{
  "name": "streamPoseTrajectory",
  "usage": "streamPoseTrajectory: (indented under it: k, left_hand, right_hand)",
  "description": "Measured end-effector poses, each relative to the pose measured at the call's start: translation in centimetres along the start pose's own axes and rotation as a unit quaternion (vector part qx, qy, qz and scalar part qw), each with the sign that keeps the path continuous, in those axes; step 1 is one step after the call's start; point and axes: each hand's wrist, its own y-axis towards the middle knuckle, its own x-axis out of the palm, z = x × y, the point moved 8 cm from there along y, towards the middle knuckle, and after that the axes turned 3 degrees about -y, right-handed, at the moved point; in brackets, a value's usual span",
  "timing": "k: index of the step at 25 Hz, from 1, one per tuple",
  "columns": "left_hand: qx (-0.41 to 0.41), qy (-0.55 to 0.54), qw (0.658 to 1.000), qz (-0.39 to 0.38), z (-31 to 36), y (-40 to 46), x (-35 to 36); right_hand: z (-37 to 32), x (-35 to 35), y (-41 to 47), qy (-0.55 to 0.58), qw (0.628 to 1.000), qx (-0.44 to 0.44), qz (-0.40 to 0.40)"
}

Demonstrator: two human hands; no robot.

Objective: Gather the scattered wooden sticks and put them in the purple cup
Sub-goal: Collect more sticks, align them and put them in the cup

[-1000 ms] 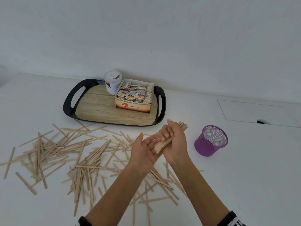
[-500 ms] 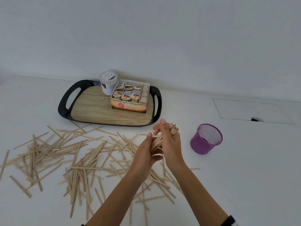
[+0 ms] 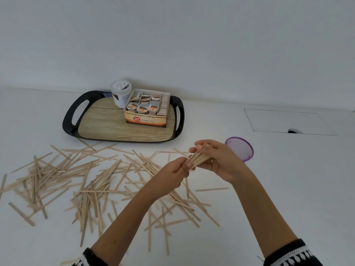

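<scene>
Sticks: pale flat bundle [image 3: 198, 157], both hands' fingers clamped on it.
Change: right hand [image 3: 221, 160] now overlaps purple cup [image 3: 242, 148]; left hand [image 3: 173, 174] lower.

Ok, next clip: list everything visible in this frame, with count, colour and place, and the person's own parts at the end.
Loose flat wooden sticks: too many to count, pale tan, scattered over the white table's left and centre.
Single wooden stick: one, tan, lying on the tray's front edge.
Bundle of wooden sticks: several, tan, held between both hands.
Purple mesh cup: one, right of the hands, partly hidden by the right hand.
Black-rimmed tray with wood-look base: one, at the back by the wall.
White lidded tub: one, on the tray's back.
Cardboard tea-bag box: one, orange-fronted, open, on the tray.
White table: one.
Left hand: gripping the bundle's lower end.
Right hand: gripping its upper part.
</scene>
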Motion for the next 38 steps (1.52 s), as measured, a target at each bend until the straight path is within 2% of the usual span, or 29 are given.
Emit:
streamPoseTrajectory:
  k: [3, 5, 8, 12, 14, 15, 17, 19, 21, 23, 25, 29, 32, 35, 38]
  left_hand:
    - [0.017, 0.137, 0.99, 0.027, 0.0, 0.2, 0.0]
    - [0.028, 0.178, 0.983, 0.023, 0.0, 0.3, 0.8]
    - [0.037, 0.186, 0.982, 0.014, 0.2, 0.9, 2.2]
    - [0.024, 0.108, 0.993, 0.028, 0.2, 1.5, 3.3]
    - [0.019, 0.184, 0.98, 0.078, -1.1, 1.4, 2.8]
    - [0.01, 0.266, 0.957, 0.11, -2.1, 1.2, 2.3]
    - [-0.023, 0.43, 0.889, 0.157, -4.2, 0.3, 1.7]
    - [-0.072, 0.51, 0.845, 0.142, -6.8, -0.5, 2.1]
    - [-0.098, 0.536, 0.828, 0.13, -8.7, -1.0, 2.7]
    - [-0.101, 0.547, 0.819, 0.139, -9.5, -1.3, 3.0]
    - [-0.094, 0.558, 0.809, 0.156, -9.4, -1.4, 3.0]
    - [-0.076, 0.567, 0.802, 0.173, -9.1, -1.7, 3.0]
    - [-0.07, 0.564, 0.804, 0.177, -9.1, -1.7, 3.0]
    - [-0.063, 0.558, 0.807, 0.183, -9.0, -1.7, 2.9]
    - [-0.059, 0.563, 0.803, 0.187, -8.9, -1.8, 3.0]
  right_hand:
    - [-1.2, -2.5, -1.0, -0.148, 0.989, 0.019, 0.001]
    - [-1.6, -3.4, -1.6, -0.218, 0.976, 0.019, 0.01]
    - [-2.5, -4.2, -2.4, -0.261, 0.964, -0.004, 0.037]
    - [-6.0, -6.3, -3.4, -0.322, 0.939, -0.056, 0.103]
    - [-9.1, -8.2, -3.8, -0.359, 0.914, -0.103, 0.157]
    - [-10.8, -9.4, -4.1, -0.382, 0.897, -0.127, 0.185]
    - [-13.3, -11.3, -4.2, -0.465, 0.841, -0.158, 0.227]
    - [-13.9, -12.2, -3.3, -0.575, 0.771, -0.15, 0.227]
    - [-12.6, -12.2, -1.2, -0.662, 0.719, -0.114, 0.181]
    - [-10.2, -11.3, 0.9, -0.73, 0.67, -0.081, 0.102]
    - [-8.0, -10.5, 2.5, -0.763, 0.643, -0.053, 0.043]
    - [-6.0, -10.1, 4.1, -0.763, 0.646, -0.014, -0.008]
    - [-6.1, -9.8, 4.3, -0.778, 0.627, -0.018, -0.017]
    - [-8.5, -9.9, 3.7, -0.776, 0.628, -0.053, 0.038]
    - [-11.6, -10.2, 1.2, -0.724, 0.663, -0.124, 0.145]
